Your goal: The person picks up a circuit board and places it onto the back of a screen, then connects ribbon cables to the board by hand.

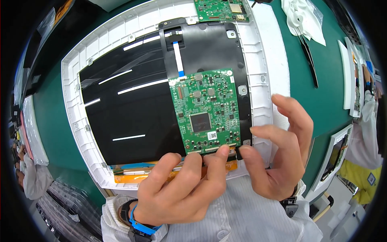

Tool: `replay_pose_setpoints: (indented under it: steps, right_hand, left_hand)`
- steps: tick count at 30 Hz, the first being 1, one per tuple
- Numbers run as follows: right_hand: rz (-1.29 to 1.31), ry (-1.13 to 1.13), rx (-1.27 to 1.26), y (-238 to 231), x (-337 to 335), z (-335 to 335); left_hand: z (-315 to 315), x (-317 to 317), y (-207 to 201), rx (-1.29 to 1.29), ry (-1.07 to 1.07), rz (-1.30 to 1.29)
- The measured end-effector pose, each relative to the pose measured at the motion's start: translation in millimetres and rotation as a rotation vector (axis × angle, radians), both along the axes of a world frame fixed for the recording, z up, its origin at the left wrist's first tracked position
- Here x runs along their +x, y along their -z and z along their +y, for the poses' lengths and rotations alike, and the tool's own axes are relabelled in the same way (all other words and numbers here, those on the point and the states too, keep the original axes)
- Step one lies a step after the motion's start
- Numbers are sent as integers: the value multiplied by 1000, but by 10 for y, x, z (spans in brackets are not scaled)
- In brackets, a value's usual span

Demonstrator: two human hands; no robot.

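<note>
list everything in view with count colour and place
white frame: 1, white, centre
glossy panel: 1, black, frame's left
circuit board: 1, green, centre
smaller circuit board: 1, green, top edge
backing plate: 1, black, under circuit board
ribbon cable: 1, white-blue, above circuit board
flex strips: count unclear, orange, lower frame edge
tweezers: 1, black, upper right
crumpled cloth: 1, white, upper right
table: 1, green, underneath
white-framed units: 2+, white-black, right
clear trays: several, transparent, lower left
other people: 2+, white sleeves, both sides
wristband: 1, blue, left wrist
left hand: 1, bare, circuit board's lower edge
right hand: 1, bare, near circuit board's lower right corner
</note>
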State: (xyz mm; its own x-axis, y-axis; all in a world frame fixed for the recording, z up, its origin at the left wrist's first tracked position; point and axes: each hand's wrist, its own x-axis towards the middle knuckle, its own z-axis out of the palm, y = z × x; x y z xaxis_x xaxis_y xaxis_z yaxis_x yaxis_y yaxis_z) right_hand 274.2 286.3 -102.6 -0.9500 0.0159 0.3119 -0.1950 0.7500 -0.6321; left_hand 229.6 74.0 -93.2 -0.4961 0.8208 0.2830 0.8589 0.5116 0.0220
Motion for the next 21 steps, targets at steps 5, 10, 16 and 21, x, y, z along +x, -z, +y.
replay_pose_setpoints:
  steps: [5,10,16,21]
  right_hand:
    - [-66,50,22,9,-55,-77]
    - [-51,57,8,32,-38,-58]
    - [-41,-81,77,-197,39,162]
    - [-153,-346,273,-372,-111,127]
  left_hand:
    - [-3,-12,-6,13,35,-35]
    - [-77,-139,-22,174,26,-188]
    - [-420,-275,-107,395,-96,-362]
    - [-536,-302,-125,345,-58,-418]
